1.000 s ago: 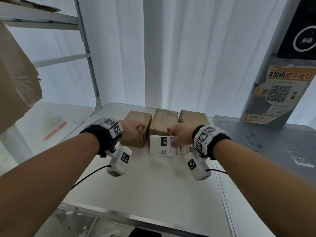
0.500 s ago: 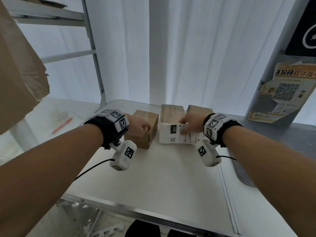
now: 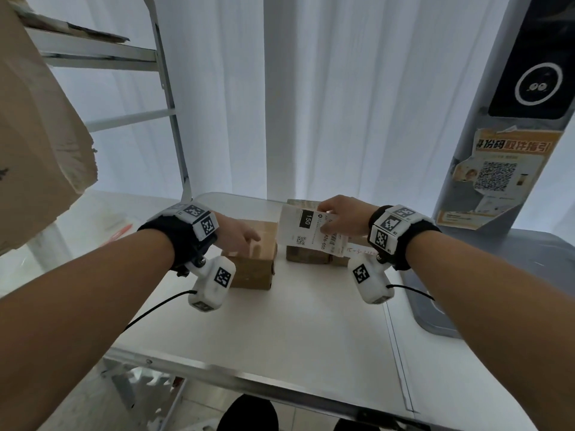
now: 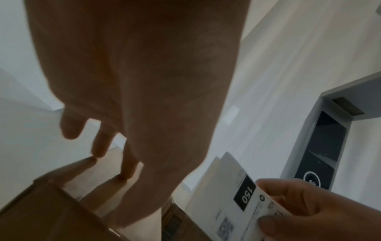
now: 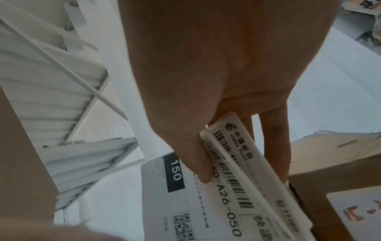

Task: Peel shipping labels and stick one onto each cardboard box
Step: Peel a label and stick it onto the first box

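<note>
My left hand (image 3: 249,241) (image 4: 111,154) lies over the nearer left cardboard box (image 3: 252,269) (image 4: 51,212), its straight fingertips touching the glossy top. My right hand (image 3: 323,220) (image 5: 239,169) pinches a stack of white shipping labels (image 3: 303,227) (image 5: 175,203) (image 4: 233,195), thumb on top, held up in front of the middle box (image 3: 306,256). The top label shows "150" and a QR code. A third box (image 5: 329,171) at the right carries a white label with red writing (image 5: 360,212). In the head view it is mostly hidden behind my right hand.
The boxes stand on a white table (image 3: 280,331) with a metal front edge (image 3: 249,379). A grey kiosk post with a QR poster (image 3: 497,172) rises at the right. At the left are a metal shelf frame (image 3: 174,144), a large cardboard box (image 3: 37,135) and a red pen (image 3: 124,233).
My right hand has lifted the label stack off the table and up in front of the middle box. My left hand has uncurled from gripping the left box, which now sits nearer me.
</note>
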